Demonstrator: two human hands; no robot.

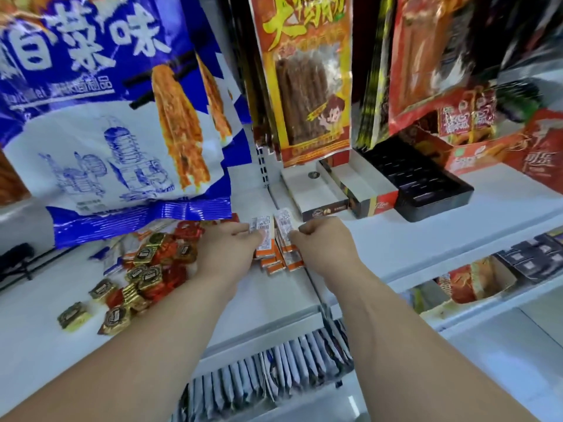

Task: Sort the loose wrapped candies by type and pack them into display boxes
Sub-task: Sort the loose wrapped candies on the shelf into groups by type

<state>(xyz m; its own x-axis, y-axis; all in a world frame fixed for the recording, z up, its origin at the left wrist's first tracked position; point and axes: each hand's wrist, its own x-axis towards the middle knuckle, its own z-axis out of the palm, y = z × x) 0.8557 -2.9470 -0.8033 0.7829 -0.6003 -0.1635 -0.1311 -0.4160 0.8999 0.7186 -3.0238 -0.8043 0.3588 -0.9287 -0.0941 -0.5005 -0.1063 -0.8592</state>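
Note:
On a white shelf point(268, 300), my left hand point(227, 248) pinches an orange-and-white wrapped candy bar point(262, 236) with a barcode label. My right hand point(324, 239) pinches another such bar point(285, 228) beside it. Under both lies a small stack of the same orange-and-white bars point(277, 263). Left of my left forearm spreads a loose pile of gold and red foil-wrapped square candies point(146, 278). Behind my hands stand two open display boxes: a white-lined one point(313, 190) and a red-fronted one point(362, 184), both showing bare insides.
A big blue-and-white snack bag point(115, 117) hangs over the candy pile. Red and orange snack packs point(307, 80) hang above the boxes. A black tray point(426, 184) stands right of the boxes. A row of grey sachets point(274, 376) fills the shelf below.

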